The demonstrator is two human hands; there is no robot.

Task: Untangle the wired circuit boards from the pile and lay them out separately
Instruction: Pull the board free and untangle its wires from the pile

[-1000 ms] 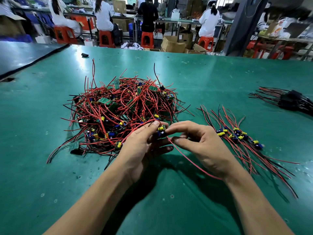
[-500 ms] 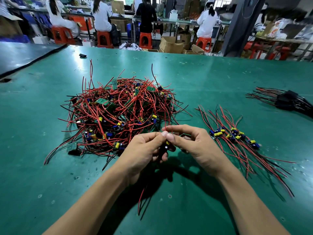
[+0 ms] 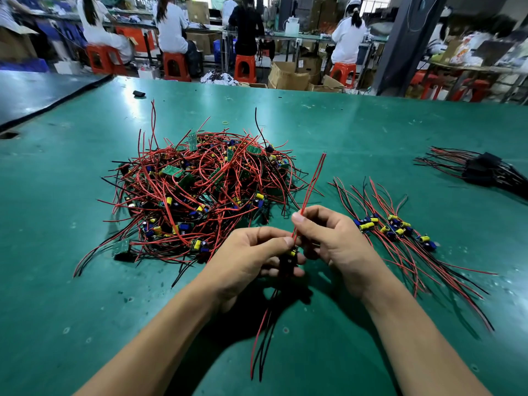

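A tangled pile of wired circuit boards, red and black wires with green boards and yellow and blue parts, lies on the green table left of centre. My left hand grips one small board in front of the pile, mostly hidden by my fingers. Its lower red and black wires hang toward me. My right hand pinches the board's two red wires, which stick up and away. A laid-out row of separated boards lies just right of my right hand.
A bundle of black parts with red and black wires lies at the far right. A small black object sits near the table's far edge. Behind the table several people sit on orange stools among cardboard boxes.
The board has come free of the pile and now stands upright between my hands. Its two red wires, earlier trailing down, now point up through my right fingers.
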